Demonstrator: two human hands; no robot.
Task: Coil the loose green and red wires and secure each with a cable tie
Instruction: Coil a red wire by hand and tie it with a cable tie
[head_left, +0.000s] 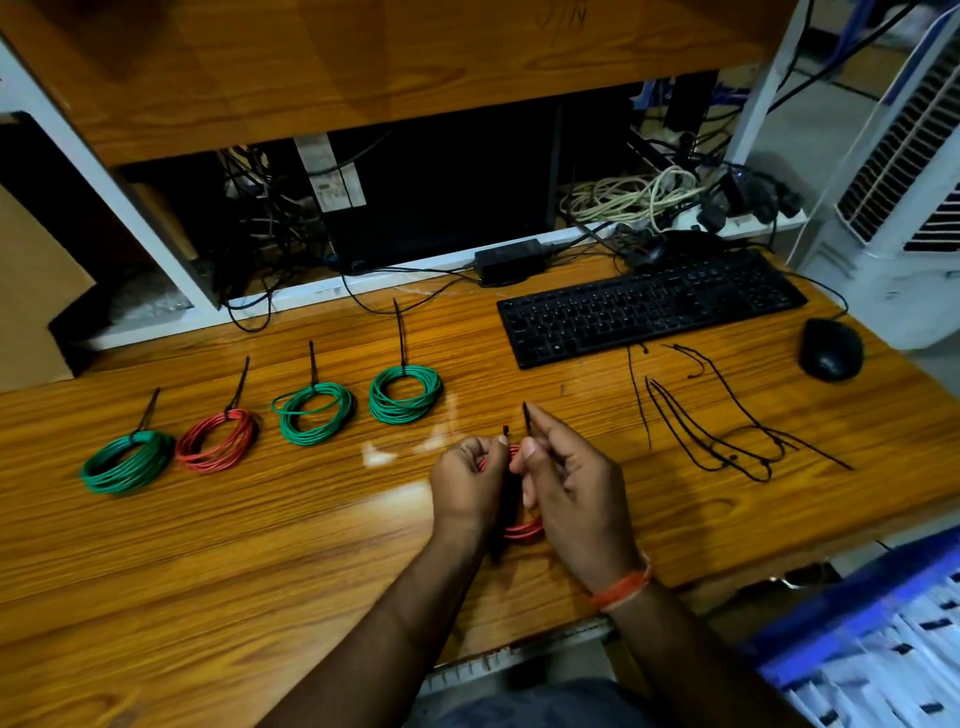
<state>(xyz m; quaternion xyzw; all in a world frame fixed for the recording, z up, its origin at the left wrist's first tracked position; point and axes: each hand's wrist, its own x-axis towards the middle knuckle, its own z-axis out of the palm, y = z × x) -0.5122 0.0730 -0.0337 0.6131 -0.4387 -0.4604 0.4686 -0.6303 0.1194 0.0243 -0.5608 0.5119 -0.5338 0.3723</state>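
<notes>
Between my hands, above the wooden desk (260, 545), is a red wire coil (523, 531), mostly hidden behind them. My left hand (467, 483) grips the coil and pinches the head end of a black cable tie (505, 430). My right hand (566, 483) pinches the tie's pointed tail, which sticks up at its fingertips. To the left lie tied coils in a row, each with a black tie standing up: a green coil (127, 461), a red coil (218, 440), a second green coil (314, 413) and a third green coil (405, 392).
Several loose black cable ties (727, 431) lie on the desk to the right. A black keyboard (649, 304) and a mouse (830, 349) sit behind them. A monitor base, a power adapter (511, 262) and tangled cables fill the back. A blue crate (872, 634) stands at the lower right.
</notes>
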